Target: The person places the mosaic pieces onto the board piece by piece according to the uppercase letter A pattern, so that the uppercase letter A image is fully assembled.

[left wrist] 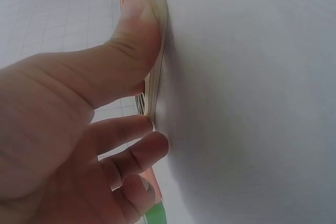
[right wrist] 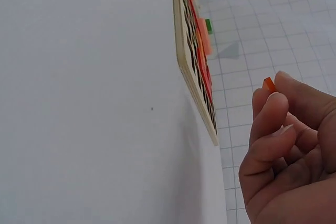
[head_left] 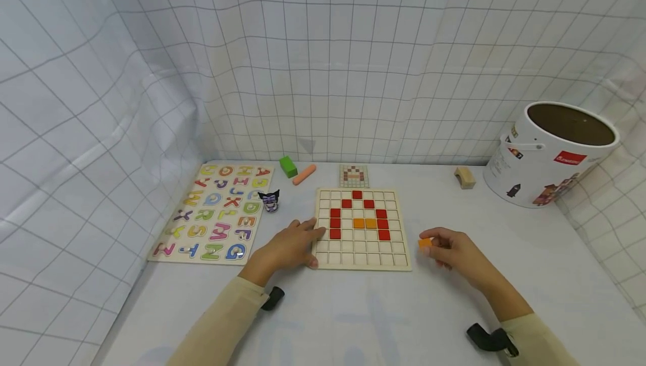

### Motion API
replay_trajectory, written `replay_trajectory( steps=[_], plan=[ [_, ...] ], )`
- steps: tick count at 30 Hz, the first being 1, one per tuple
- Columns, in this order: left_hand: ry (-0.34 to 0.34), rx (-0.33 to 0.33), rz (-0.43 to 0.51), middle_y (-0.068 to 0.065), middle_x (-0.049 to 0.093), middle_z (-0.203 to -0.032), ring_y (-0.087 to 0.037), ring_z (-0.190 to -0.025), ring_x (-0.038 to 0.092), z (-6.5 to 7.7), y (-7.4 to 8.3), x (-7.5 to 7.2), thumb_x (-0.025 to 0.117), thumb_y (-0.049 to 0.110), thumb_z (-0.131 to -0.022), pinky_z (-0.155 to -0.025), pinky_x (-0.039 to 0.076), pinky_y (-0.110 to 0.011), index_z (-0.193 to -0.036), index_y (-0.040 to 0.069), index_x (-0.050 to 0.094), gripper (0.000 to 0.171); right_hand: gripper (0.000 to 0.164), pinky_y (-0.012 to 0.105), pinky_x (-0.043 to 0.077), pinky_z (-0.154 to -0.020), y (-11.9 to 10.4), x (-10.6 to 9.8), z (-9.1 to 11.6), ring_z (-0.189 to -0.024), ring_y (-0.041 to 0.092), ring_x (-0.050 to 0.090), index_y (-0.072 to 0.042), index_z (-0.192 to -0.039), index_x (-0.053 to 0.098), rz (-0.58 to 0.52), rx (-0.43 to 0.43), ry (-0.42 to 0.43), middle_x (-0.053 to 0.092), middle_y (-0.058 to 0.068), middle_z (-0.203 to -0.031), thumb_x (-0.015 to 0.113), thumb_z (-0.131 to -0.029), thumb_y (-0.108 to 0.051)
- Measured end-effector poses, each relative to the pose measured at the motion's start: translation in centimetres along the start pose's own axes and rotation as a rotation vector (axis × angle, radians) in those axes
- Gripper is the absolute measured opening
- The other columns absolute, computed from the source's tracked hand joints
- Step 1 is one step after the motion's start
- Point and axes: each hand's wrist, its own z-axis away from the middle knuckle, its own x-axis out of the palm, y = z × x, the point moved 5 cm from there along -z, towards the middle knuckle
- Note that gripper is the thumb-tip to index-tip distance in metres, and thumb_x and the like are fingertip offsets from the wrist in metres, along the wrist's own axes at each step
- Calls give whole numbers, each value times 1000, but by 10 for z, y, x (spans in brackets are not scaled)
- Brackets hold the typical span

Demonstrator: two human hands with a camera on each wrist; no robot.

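Note:
A wooden grid board (head_left: 363,258) lies flat on the table. Several red square tiles (head_left: 357,194) form a peaked outline on it, with two orange tiles (head_left: 359,223) side by side between the outline's legs. My left hand (head_left: 290,245) rests against the board's left side; its thumb (left wrist: 139,40) touches the edge near the front corner and the other fingers spread along the side. Just right of the board, my right hand (head_left: 456,251) pinches an orange square tile (right wrist: 269,85) between thumb and fingertips, above the table. A small pattern card (head_left: 354,176) sits behind the board.
On the left lies an alphabet puzzle board (head_left: 212,214), with a small black-and-purple figure (head_left: 270,200) at its right edge. A green block (head_left: 288,166) and an orange stick (head_left: 304,175) lie farther back. A wooden arch block (head_left: 465,177) and a white bucket (head_left: 547,156) stand at the back right.

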Motion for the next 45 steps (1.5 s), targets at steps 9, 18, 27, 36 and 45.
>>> replay_trajectory(
  steps=[9,18,27,36,45],
  plan=[
    [-1,4,-9,-11,34,-165,-41,-146,36,-1,1,-1,84,37,-81,-112,38,-56,-153,18,50,82,51,28,45,-58,-4,5,-17,-66,16,53,1,-134,52,-160,43,-28,63,18,-90,74,-95,-23],
    [-12,-6,4,-12,34,-165,-39,-144,37,0,0,-1,84,36,-81,-111,40,-54,-153,18,50,82,49,28,46,-59,-16,24,-44,-68,19,55,0,-128,50,-198,51,-75,60,10,-87,77,-92,-19],
    [-14,-16,15,-10,33,-165,-39,-146,35,-1,-3,2,84,37,-81,-111,40,-55,-153,19,49,82,41,29,45,-58,-37,51,-87,-67,20,56,-3,-127,52,-182,28,-145,60,7,-86,72,-93,-13],
    [0,3,-3,-11,35,-164,-39,-143,39,-2,-3,5,84,39,-81,-109,42,-55,-152,18,50,82,32,27,44,-55,-58,90,-118,-59,20,51,-1,-119,59,-101,-1,-198,54,8,-86,73,-91,-7],
    [-8,-2,-22,-12,36,-163,-38,-142,40,-2,0,1,84,39,-80,-108,43,-53,-152,17,51,82,24,26,40,-48,-65,110,-128,-51,16,47,-9,-108,64,120,31,-152,58,7,-76,75,-87,-6]
  ],
)
